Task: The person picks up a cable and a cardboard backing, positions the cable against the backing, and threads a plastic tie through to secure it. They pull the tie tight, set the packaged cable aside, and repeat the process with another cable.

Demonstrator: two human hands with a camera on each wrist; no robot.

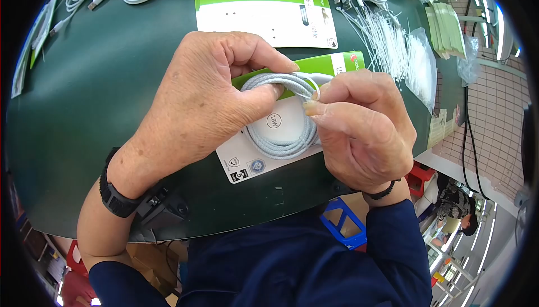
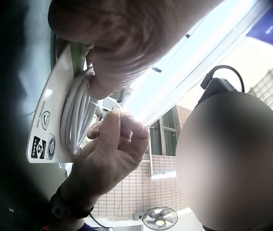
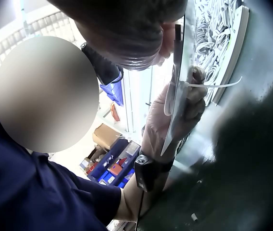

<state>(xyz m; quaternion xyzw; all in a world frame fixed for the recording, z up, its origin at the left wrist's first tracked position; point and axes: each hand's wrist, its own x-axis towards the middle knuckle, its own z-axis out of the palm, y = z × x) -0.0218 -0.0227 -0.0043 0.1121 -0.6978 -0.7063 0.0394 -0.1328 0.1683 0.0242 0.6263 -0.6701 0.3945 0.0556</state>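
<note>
Gripping coiled cable [image 1: 283, 151] against printed card [image 1: 234, 164], left hand [image 1: 196, 96] steadies while right hand [image 1: 373, 130] pinches thin white tie [image 1: 318, 89] at coil's upper edge; cable wound, laid on card, tie loop slack, fastening apparently unfinished.

Workroom interior, seen from beside a dark green table [image 1: 73, 110] with a rounded edge. Pale pinkish tiles with dark joints face the wall [image 2: 127, 192], into which a window [image 2: 164, 137] with framed panes is set; a round fan [image 2: 159, 218] shows near it. Long tube lights [image 1: 499, 32] glow white. Blue bins [image 3: 122, 163] stand near a cardboard box [image 3: 106, 136].
</note>
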